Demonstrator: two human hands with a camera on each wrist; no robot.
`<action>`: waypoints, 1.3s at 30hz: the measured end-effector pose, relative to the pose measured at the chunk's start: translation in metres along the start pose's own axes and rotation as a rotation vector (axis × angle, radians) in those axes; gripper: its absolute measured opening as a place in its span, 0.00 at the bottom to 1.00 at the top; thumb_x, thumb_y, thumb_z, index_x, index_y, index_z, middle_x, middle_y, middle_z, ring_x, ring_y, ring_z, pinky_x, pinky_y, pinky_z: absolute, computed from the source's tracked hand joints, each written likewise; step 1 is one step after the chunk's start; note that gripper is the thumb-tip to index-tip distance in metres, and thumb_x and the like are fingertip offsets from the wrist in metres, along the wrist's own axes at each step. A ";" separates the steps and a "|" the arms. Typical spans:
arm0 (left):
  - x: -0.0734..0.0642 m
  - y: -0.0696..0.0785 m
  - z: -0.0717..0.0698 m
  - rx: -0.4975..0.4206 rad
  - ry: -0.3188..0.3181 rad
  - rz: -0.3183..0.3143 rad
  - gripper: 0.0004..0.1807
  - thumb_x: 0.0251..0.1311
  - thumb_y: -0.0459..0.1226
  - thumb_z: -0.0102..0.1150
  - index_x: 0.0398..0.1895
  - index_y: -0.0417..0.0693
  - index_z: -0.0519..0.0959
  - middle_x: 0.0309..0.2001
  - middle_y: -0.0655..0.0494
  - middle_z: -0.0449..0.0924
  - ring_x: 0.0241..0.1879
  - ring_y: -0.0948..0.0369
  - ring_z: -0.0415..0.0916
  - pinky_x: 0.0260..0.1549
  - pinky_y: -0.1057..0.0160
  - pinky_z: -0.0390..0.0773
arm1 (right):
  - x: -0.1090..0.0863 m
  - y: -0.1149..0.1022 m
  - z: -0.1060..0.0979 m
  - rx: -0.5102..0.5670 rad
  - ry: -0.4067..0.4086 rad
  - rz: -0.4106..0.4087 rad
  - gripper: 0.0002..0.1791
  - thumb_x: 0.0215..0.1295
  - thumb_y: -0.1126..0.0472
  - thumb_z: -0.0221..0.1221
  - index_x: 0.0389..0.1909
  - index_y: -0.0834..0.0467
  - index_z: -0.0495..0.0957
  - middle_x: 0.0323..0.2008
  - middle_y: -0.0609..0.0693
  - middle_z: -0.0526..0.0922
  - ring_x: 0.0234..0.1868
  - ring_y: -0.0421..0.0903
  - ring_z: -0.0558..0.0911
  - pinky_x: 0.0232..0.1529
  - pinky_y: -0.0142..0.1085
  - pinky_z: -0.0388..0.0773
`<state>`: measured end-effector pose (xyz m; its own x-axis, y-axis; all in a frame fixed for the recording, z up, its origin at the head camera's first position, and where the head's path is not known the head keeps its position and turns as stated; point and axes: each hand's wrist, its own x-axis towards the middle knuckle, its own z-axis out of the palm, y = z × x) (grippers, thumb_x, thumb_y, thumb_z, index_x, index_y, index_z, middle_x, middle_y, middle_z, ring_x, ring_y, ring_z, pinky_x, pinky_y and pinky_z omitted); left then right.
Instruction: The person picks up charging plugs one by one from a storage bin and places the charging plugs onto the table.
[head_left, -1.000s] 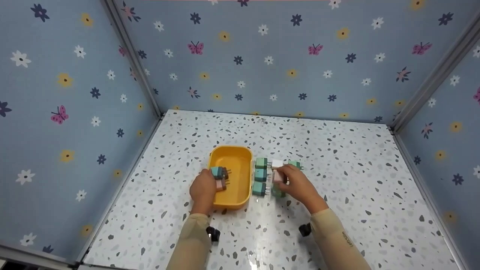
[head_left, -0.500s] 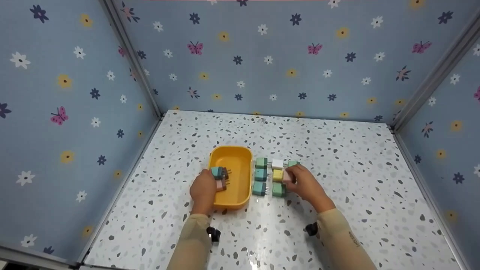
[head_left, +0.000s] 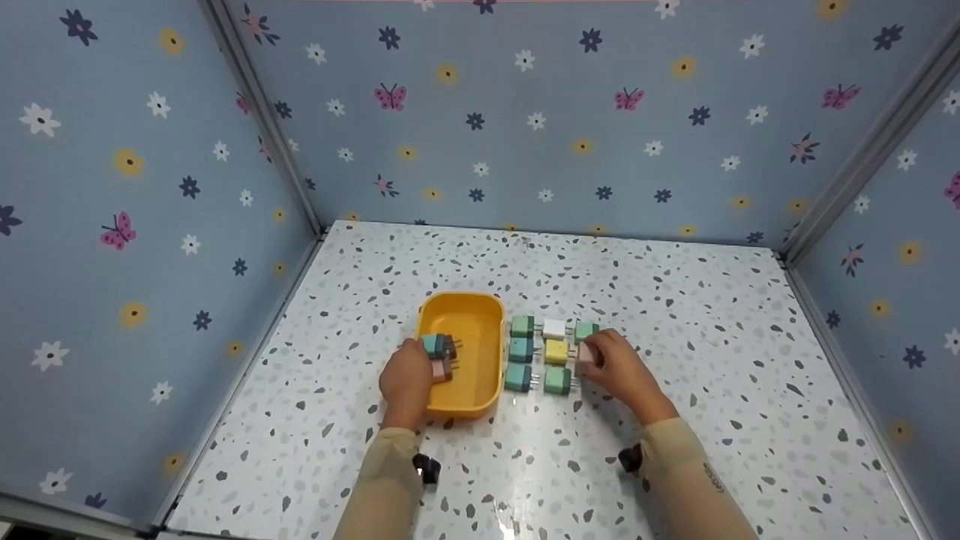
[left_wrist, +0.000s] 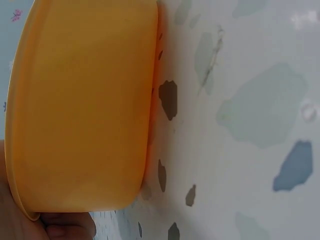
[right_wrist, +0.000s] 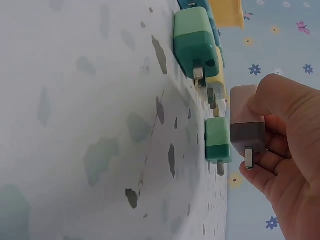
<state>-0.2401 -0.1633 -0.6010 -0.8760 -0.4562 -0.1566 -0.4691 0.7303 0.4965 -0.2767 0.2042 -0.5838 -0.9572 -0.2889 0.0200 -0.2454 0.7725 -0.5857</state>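
Head view: a white speckled tabletop (head_left: 720,337) is enclosed on the visible sides by pale blue panels (head_left: 540,150) printed with flowers and butterflies, joined at the corners by grey metal posts (head_left: 259,105). A rectangular yellow container (head_left: 466,300) rests left of centre; within it, beside the left hand (head_left: 406,379), lie a teal plug adapter (head_left: 433,345) and a pink plug adapter (head_left: 439,369), prongs toward the right. The fingers of the left hand are curled at the container's left rim, gripping it; the left wrist view shows fingertips (left_wrist: 75,224) against the outer side. Just right of the container, further adapters stand in rows: a green one and two teal ones nearest it, then a white adapter (head_left: 554,328), a yellow adapter (head_left: 556,351) and another green one, with one more green adapter (head_left: 586,331) at the far right. The right hand (head_left: 622,371) pinches a pink-and-grey adapter (right_wrist: 246,117) between thumb and fingers, nearer than that last green adapter; whether it touches the tabletop cannot be told.
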 end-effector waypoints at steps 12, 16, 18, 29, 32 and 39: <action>-0.001 -0.001 -0.002 0.026 0.012 0.016 0.26 0.83 0.50 0.31 0.55 0.42 0.76 0.40 0.46 0.84 0.35 0.53 0.82 0.33 0.52 0.80 | 0.006 0.011 0.009 -0.120 0.011 -0.007 0.25 0.62 0.58 0.71 0.59 0.58 0.79 0.46 0.49 0.75 0.43 0.46 0.76 0.46 0.42 0.77; -0.003 0.000 -0.003 0.000 0.028 0.022 0.25 0.83 0.50 0.32 0.51 0.43 0.76 0.39 0.46 0.85 0.37 0.51 0.83 0.35 0.50 0.80 | 0.006 0.012 0.012 -0.184 0.051 -0.054 0.20 0.61 0.58 0.72 0.52 0.58 0.81 0.41 0.48 0.75 0.41 0.47 0.74 0.43 0.41 0.72; -0.003 0.000 -0.003 -0.008 0.033 0.021 0.24 0.83 0.50 0.33 0.51 0.43 0.77 0.40 0.46 0.85 0.38 0.51 0.84 0.36 0.49 0.80 | 0.007 0.012 0.013 -0.199 0.056 -0.057 0.17 0.61 0.58 0.72 0.48 0.57 0.81 0.39 0.48 0.73 0.40 0.47 0.73 0.41 0.41 0.71; -0.002 0.001 -0.003 0.022 0.015 -0.006 0.24 0.83 0.50 0.32 0.52 0.44 0.76 0.39 0.47 0.84 0.35 0.54 0.81 0.34 0.52 0.80 | 0.009 0.014 0.019 -0.182 0.037 -0.018 0.21 0.64 0.58 0.70 0.56 0.59 0.80 0.43 0.49 0.74 0.44 0.48 0.75 0.49 0.43 0.75; -0.002 0.001 -0.003 0.029 0.014 0.000 0.24 0.83 0.50 0.32 0.51 0.44 0.76 0.39 0.47 0.83 0.35 0.53 0.82 0.34 0.52 0.80 | 0.010 0.014 0.020 -0.177 0.035 -0.016 0.25 0.64 0.58 0.70 0.61 0.60 0.78 0.47 0.50 0.75 0.48 0.49 0.76 0.53 0.46 0.76; -0.002 0.002 -0.004 0.047 0.006 0.000 0.24 0.83 0.50 0.32 0.49 0.43 0.76 0.37 0.47 0.83 0.32 0.54 0.80 0.30 0.52 0.79 | 0.008 0.013 0.022 -0.156 0.044 -0.003 0.26 0.65 0.58 0.69 0.63 0.57 0.78 0.52 0.51 0.76 0.53 0.50 0.77 0.59 0.48 0.76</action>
<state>-0.2384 -0.1627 -0.5965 -0.8754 -0.4589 -0.1516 -0.4738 0.7532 0.4562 -0.2842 0.1991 -0.6094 -0.9614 -0.2686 0.0589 -0.2655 0.8512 -0.4528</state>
